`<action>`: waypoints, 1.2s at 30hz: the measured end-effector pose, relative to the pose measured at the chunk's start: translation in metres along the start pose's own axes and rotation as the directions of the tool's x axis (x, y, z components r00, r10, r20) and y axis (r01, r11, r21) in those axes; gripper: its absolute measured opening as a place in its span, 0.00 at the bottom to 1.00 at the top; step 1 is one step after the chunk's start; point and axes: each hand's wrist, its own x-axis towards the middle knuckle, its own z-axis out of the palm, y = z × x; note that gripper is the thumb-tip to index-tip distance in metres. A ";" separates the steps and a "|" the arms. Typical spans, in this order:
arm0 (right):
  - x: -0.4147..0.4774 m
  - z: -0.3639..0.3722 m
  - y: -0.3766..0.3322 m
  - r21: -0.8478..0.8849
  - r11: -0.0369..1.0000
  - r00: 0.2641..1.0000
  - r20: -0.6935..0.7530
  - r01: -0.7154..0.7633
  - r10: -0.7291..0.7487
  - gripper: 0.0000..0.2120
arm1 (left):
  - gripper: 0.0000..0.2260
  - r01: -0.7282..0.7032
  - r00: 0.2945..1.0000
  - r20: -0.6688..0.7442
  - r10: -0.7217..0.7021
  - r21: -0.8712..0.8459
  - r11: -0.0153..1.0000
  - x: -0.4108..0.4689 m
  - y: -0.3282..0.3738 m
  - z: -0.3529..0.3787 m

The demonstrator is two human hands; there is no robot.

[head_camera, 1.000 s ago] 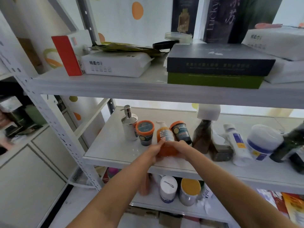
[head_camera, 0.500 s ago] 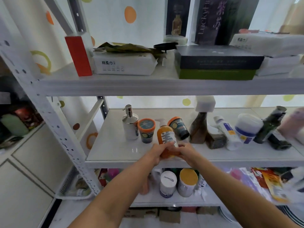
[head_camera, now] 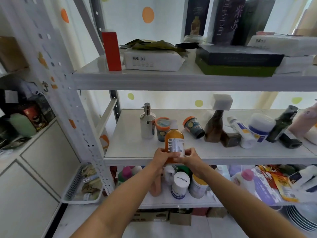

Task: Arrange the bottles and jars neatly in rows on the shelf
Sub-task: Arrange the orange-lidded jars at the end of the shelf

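head view shows the orange bottle (head_camera: 174, 140) now drawn toward the shelf (head_camera: 137, 153) front edge, left hand (head_camera: 159, 156) and right hand (head_camera: 189, 156) both clasped round its base, apparently mid-repositioning, not yet rowed.

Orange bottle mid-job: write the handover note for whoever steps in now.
Left hand and right hand: both grip the orange bottle, upright at the middle shelf's front edge.
Done: silver pump dispenser and one orange-lidded jar stand upright at back left.
Left: place the orange bottle; right the tipped orange-lidded jar, the brown bottle, white tube, white tub and dark bottle; line up rows.
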 end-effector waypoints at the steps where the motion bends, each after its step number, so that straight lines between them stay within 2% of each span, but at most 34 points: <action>1: -0.001 0.006 0.000 -0.012 1.000 1.000 0.012 0.003 -0.002 0.31 | 0.47 -0.009 1.000 -0.002 0.009 -0.020 1.000 -0.008 0.001 -0.006; 4: -0.004 0.025 -0.003 -0.037 0.999 0.998 0.061 0.033 -0.030 0.29 | 0.31 -0.001 0.999 -0.039 -0.001 -0.054 0.999 -0.027 0.004 -0.026; 5: -0.004 0.030 -0.003 -0.051 0.998 0.996 0.079 0.040 -0.036 0.28 | 0.30 -0.003 0.999 -0.048 -0.001 -0.070 0.998 -0.030 0.003 -0.034; 8: 0.000 0.047 -0.003 -0.104 0.994 0.990 0.139 0.038 -0.023 0.27 | 0.40 -0.008 0.998 -0.057 0.002 -0.110 0.994 -0.036 0.000 -0.054; 10: 0.004 0.056 -0.004 -0.155 0.987 0.984 0.179 0.028 0.000 0.27 | 0.40 0.007 0.998 -0.064 -0.015 -0.125 0.992 -0.039 0.000 -0.065; 14: 0.007 0.065 -0.008 -0.330 0.944 0.969 0.238 0.023 0.060 0.26 | 0.21 0.039 0.998 -0.036 -0.044 -0.138 0.990 -0.046 -0.001 -0.081; 18: 0.012 0.072 -0.014 -0.372 0.927 0.958 0.277 0.039 0.070 0.26 | 0.12 0.061 0.998 -0.015 -0.066 -0.195 0.979 -0.049 -0.008 -0.092; 22: 0.018 0.094 -0.025 -0.423 0.903 0.947 0.315 0.076 0.068 0.29 | 0.12 0.068 0.980 -0.164 -0.109 -0.236 0.969 -0.052 -0.007 -0.107; 26: 0.024 0.123 -0.028 -0.407 0.905 0.954 0.299 0.128 0.000 0.28 | 0.25 0.025 0.911 -0.396 -0.116 -0.227 0.973 -0.046 -0.008 -0.125; 29: 0.030 0.143 -0.029 -0.387 0.907 0.961 0.271 0.167 -0.061 0.26 | 0.21 -0.001 0.849 -0.527 -0.029 -0.057 0.998 -0.044 0.005 -0.134; 31: 0.035 0.153 -0.028 -0.371 0.915 0.967 0.245 0.157 -0.067 0.25 | 0.27 0.047 0.823 -0.567 0.028 0.116 0.992 -0.038 0.018 -0.140; 33: 0.040 0.161 -0.027 -0.341 0.933 0.975 0.218 0.117 -0.042 0.24 | 0.31 0.105 0.822 -0.565 0.073 0.276 0.955 -0.032 0.030 -0.146; 36: 0.048 0.170 -0.026 -0.272 0.960 0.983 0.181 0.063 -0.013 0.22 | 0.29 0.158 0.847 -0.524 0.091 0.411 0.898 -0.021 0.038 -0.154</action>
